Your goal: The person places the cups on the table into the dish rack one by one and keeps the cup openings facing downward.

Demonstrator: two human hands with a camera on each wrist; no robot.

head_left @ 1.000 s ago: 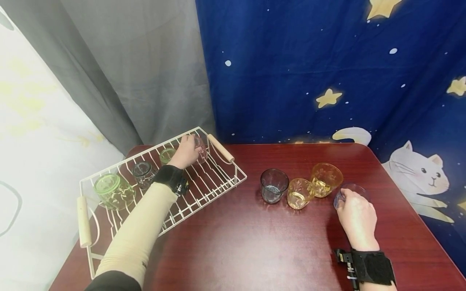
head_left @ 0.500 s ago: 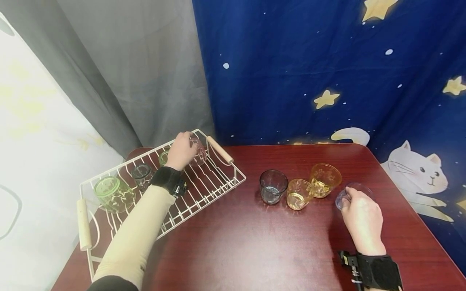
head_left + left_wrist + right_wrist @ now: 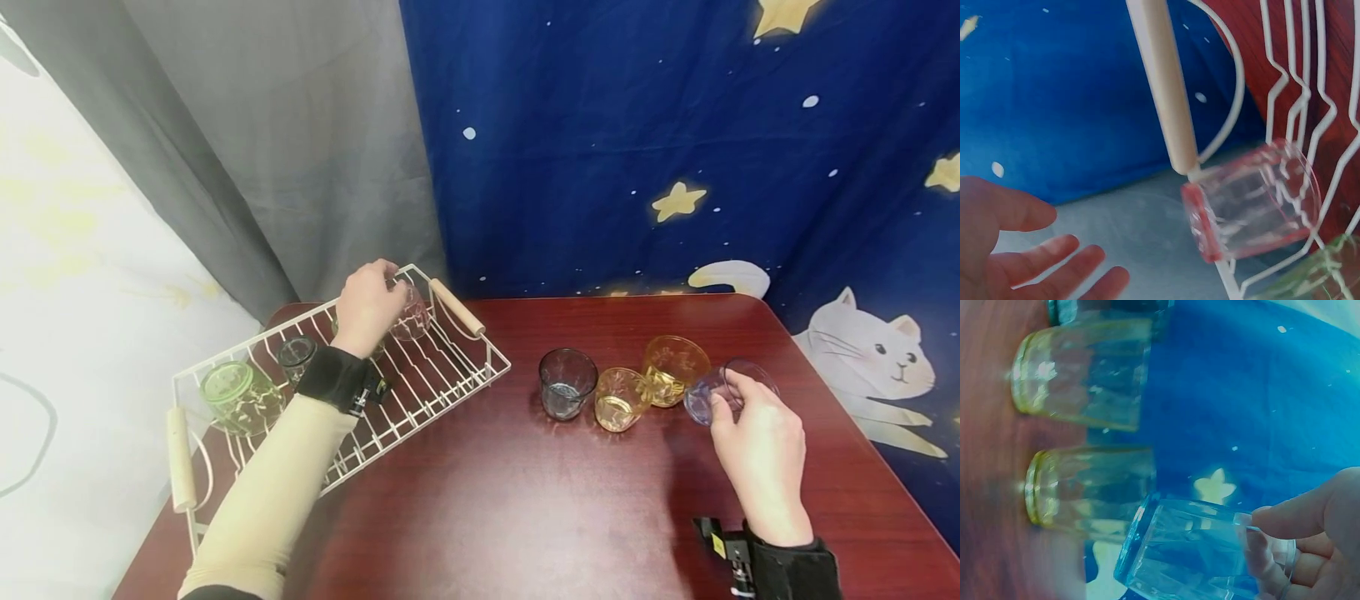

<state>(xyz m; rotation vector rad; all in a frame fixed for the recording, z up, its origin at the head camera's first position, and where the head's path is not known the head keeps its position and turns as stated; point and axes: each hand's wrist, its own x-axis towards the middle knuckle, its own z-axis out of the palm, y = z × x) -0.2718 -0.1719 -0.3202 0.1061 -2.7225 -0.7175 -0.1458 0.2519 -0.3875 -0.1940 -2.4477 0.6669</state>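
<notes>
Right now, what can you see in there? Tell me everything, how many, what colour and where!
Table: 1, red-brown, across the bottom
Rack: 1, white, on the table's left side
Green glasses: 2, green, on the rack, one mostly hidden
Grey glasses: 2, dark grey, one on the rack, one on the table
Pink glass: 1, pink, at the rack's right end
Yellow glasses: 2, yellow, on the table
Blue glass: 1, pale blue, held off the table
Plain curtain: 1, grey, behind the rack
Starry curtain: 1, blue, back and right
Cat picture: 1, white, on the starry curtain
Cloth: 1, white, far left
Sleeve: 1, cream, left forearm
Wrist straps: 2, black, one each wrist
Left hand: 1, bare, beside the pink glass
Right hand: 1, bare, pinching the blue glass
</notes>
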